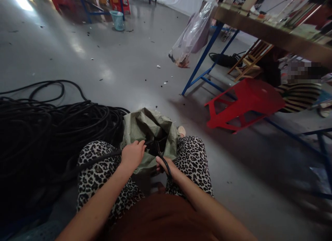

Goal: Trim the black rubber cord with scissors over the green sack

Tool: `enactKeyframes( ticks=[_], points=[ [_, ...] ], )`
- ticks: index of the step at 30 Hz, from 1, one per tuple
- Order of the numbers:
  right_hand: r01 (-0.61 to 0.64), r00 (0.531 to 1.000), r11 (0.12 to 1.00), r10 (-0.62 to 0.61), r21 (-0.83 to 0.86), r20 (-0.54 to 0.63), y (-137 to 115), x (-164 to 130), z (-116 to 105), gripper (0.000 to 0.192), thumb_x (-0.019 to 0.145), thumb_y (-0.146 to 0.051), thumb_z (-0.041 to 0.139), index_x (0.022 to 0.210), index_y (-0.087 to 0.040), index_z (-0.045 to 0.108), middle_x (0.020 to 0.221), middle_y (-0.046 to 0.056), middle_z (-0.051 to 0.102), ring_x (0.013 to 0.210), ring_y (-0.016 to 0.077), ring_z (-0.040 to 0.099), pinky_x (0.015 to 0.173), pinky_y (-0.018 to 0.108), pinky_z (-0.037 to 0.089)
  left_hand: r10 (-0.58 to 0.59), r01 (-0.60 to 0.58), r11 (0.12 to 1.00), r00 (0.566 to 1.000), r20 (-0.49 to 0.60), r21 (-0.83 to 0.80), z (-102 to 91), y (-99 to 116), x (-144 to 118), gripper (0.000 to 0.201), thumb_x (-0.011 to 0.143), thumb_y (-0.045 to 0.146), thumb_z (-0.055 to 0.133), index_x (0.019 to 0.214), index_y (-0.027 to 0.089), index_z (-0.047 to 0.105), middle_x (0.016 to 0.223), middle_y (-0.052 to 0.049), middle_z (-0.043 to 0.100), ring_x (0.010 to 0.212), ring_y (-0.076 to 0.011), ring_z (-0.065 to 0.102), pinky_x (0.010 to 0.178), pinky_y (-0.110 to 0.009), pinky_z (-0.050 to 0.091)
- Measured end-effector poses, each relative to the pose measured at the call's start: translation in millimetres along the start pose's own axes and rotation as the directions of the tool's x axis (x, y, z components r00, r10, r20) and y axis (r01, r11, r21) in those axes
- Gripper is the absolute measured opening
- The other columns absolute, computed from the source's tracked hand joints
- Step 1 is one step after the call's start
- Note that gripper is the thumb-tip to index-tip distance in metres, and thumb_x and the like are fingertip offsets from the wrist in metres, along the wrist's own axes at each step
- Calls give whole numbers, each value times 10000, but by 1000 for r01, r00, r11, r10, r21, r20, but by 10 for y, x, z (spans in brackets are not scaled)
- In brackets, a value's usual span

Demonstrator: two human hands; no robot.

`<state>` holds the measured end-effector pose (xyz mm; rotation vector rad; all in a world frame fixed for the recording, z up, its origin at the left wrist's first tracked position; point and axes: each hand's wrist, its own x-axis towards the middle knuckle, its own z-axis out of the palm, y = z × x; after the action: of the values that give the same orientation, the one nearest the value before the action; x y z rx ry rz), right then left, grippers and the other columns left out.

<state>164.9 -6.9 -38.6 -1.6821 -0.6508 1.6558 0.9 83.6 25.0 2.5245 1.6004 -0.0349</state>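
My left hand (133, 153) is closed around a thick black cable (107, 157). That cable comes in from the left across my left thigh. Close by on the right, the fingers of my right hand (165, 164) are curled against a curved black strip (166, 166), which runs from the sack's mouth toward my wrist. Whether this strip is cable or a tool handle, I cannot tell. Both hands are over an open olive-green sack (129, 128) between my knees, with dark pieces in its mouth that I cannot make out.
A large heap of black cable (98, 121) covers the floor at left. To the right are a tipped red plastic stool (249, 99) and a blue-legged worktable (259, 24) with a clear plastic bag (192, 33) hanging from it. A light-blue basket (118, 21) stands farther back. Someone sits beyond the stool.
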Motion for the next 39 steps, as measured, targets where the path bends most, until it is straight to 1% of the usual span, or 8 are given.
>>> enactKeyframes(
  ticks=[3,6,10,13,23,30,35,39],
  points=[
    [8,999,999,-6,-47,36,0,-3,5,402,740,-540,650,744,-145,574,653,-1,601,551,127,587,550,230,441,-86,84,996,995,60,30,-119,70,-79,352,929,326,341,1103,181,611,927,-87,672,804,-229,647,623,-301,432],
    [-30,998,998,32,-54,49,5,9,18,364,783,-499,624,764,-141,563,648,-4,588,538,121,581,540,226,437,-116,119,992,991,74,-39,-110,94,-131,321,928,312,352,1098,181,591,983,-78,676,872,-206,643,681,-286,445],
    [-39,996,998,42,-46,76,13,17,32,325,812,-452,607,787,-130,564,654,-2,583,523,107,574,519,211,426,-88,94,986,995,45,-138,21,55,-150,312,920,343,388,1137,216,571,1069,-55,664,929,-189,628,737,-278,449],
    [-30,996,999,33,-34,88,16,13,35,315,820,-439,603,790,-127,566,661,-2,581,522,99,571,519,206,431,-62,63,984,998,14,-167,93,18,-146,341,915,396,401,1167,249,576,1065,-39,663,921,-187,626,730,-274,447],
    [-100,981,993,89,55,175,18,-10,47,399,781,-516,635,795,-123,564,636,-10,570,495,95,559,502,208,413,-31,26,977,999,-19,-211,185,36,-127,362,918,428,391,1148,265,618,1031,-21,672,907,-173,625,715,-264,441],
    [-129,985,991,124,33,124,-112,-87,54,340,842,-455,605,806,-118,577,656,3,582,489,95,556,479,202,381,0,-3,977,1000,-15,-211,212,80,-132,348,915,417,400,1133,272,630,1012,-21,673,883,-168,627,677,-255,431],
    [-126,986,992,122,30,114,-126,-90,50,304,869,-416,586,819,-116,585,658,5,579,491,93,558,469,191,375,8,-9,979,1000,-4,-204,219,89,-133,336,909,407,413,1127,277,634,997,-20,672,872,-168,626,665,-257,427],
    [-168,981,985,164,26,107,-133,-86,58,296,870,-403,589,790,-118,577,641,3,568,482,90,551,477,191,382,14,-10,979,1000,16,-202,232,93,-135,333,910,406,411,1127,279,630,986,-18,668,877,-166,623,672,-260,428]
  ],
)
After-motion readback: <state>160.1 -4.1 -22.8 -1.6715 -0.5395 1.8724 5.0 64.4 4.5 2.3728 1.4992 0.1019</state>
